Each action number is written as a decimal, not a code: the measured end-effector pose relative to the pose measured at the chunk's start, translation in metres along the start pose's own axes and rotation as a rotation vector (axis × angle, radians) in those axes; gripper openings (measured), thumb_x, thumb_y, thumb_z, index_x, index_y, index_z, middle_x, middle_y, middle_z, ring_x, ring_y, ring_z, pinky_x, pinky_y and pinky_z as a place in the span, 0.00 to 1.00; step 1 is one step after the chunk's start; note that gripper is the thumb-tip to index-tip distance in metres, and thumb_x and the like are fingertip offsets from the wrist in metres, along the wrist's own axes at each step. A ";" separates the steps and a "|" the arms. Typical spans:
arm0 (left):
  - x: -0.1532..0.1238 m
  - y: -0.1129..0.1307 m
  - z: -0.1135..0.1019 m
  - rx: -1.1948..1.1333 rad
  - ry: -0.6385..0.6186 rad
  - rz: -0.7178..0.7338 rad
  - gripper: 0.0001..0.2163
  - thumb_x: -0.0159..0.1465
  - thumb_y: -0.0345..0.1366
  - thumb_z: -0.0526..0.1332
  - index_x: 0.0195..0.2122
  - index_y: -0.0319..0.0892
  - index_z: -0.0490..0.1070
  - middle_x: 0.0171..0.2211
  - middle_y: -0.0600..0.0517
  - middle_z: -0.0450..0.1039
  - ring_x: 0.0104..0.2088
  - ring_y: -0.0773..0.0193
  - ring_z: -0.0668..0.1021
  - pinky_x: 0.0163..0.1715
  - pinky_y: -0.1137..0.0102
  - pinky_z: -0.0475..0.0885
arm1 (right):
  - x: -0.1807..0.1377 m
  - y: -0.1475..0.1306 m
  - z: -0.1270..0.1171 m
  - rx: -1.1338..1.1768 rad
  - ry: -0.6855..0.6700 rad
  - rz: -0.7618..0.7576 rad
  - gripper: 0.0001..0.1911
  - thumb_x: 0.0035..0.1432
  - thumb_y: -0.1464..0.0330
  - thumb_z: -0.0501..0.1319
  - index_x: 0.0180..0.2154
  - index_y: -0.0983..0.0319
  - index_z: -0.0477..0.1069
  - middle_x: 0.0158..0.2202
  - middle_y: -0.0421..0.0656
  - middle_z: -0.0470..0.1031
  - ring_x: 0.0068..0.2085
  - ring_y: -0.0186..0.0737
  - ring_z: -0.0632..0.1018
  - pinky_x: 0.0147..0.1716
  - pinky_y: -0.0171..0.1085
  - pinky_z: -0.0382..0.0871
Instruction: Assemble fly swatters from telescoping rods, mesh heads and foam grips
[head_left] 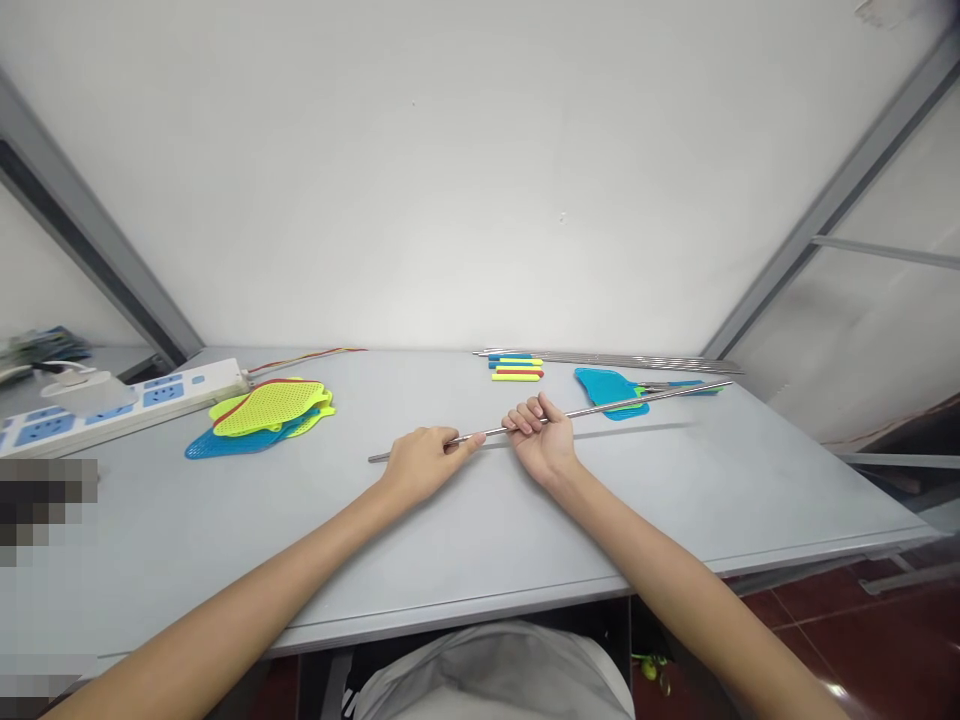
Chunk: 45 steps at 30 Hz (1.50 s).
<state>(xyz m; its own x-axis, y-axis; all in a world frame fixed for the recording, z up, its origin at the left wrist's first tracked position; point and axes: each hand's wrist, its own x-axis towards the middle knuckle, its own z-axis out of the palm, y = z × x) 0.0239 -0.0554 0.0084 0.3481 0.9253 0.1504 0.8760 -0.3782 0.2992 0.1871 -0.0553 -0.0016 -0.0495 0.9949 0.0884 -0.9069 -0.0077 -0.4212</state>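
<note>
Both of my hands grip one long, thin metal rod [637,400] above the grey table [450,550]. My left hand [424,460] is closed around it close to its left end, thumb lying along the rod. Palm turned up, my right hand [541,435] curls its fingers round the rod a little farther right. From there the rod slants up to the right and passes in front of a blue fly-swatter head [604,388]. Beyond my hands lie several short coloured tubes [517,366] in blue, yellow and red.
On the left, yellow fly-swatter heads [277,407] overlap a blue head [232,442]. A white power strip [217,383] with a plugged-in adapter [86,390] runs along the left side. More metal rods [637,361] lie along the back wall [480,180].
</note>
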 end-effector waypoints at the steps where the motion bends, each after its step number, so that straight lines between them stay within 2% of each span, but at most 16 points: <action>1: 0.000 0.000 0.000 -0.006 -0.004 0.000 0.24 0.55 0.56 0.39 0.15 0.42 0.56 0.13 0.55 0.60 0.18 0.66 0.65 0.18 0.73 0.49 | 0.000 0.000 0.000 0.003 0.000 0.003 0.16 0.53 0.69 0.51 0.16 0.63 0.50 0.13 0.33 0.44 0.16 0.28 0.54 0.22 0.32 0.55; 12: 0.002 -0.003 0.002 -0.018 -0.024 -0.023 0.25 0.54 0.58 0.38 0.14 0.41 0.52 0.11 0.56 0.57 0.16 0.68 0.63 0.17 0.73 0.48 | 0.000 0.000 -0.001 0.008 0.003 0.020 0.16 0.54 0.70 0.50 0.16 0.63 0.50 0.14 0.33 0.45 0.17 0.28 0.54 0.22 0.33 0.55; 24: 0.003 -0.003 0.000 0.007 -0.030 -0.066 0.27 0.52 0.59 0.38 0.11 0.42 0.56 0.11 0.54 0.58 0.16 0.67 0.63 0.17 0.73 0.49 | 0.000 0.001 0.000 0.002 -0.005 0.049 0.16 0.54 0.69 0.50 0.17 0.63 0.51 0.14 0.33 0.46 0.17 0.29 0.55 0.23 0.33 0.56; 36: -0.002 0.000 0.002 0.066 -0.035 -0.072 0.30 0.54 0.58 0.35 0.15 0.42 0.66 0.15 0.50 0.66 0.19 0.63 0.69 0.18 0.72 0.51 | -0.001 0.006 -0.007 0.026 0.019 0.074 0.16 0.54 0.70 0.50 0.16 0.63 0.50 0.13 0.33 0.45 0.17 0.28 0.54 0.23 0.33 0.57; 45: -0.008 0.000 0.005 0.122 -0.058 -0.032 0.30 0.57 0.54 0.34 0.17 0.42 0.67 0.17 0.48 0.70 0.21 0.60 0.71 0.18 0.71 0.52 | -0.005 0.011 -0.007 0.025 0.025 0.098 0.16 0.54 0.69 0.49 0.16 0.62 0.49 0.14 0.33 0.44 0.17 0.29 0.53 0.23 0.33 0.56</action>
<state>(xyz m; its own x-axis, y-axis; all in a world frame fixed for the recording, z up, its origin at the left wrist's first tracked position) 0.0222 -0.0629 0.0027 0.3347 0.9383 0.0873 0.9199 -0.3454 0.1859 0.1808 -0.0597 -0.0133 -0.1287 0.9914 0.0251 -0.9085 -0.1077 -0.4037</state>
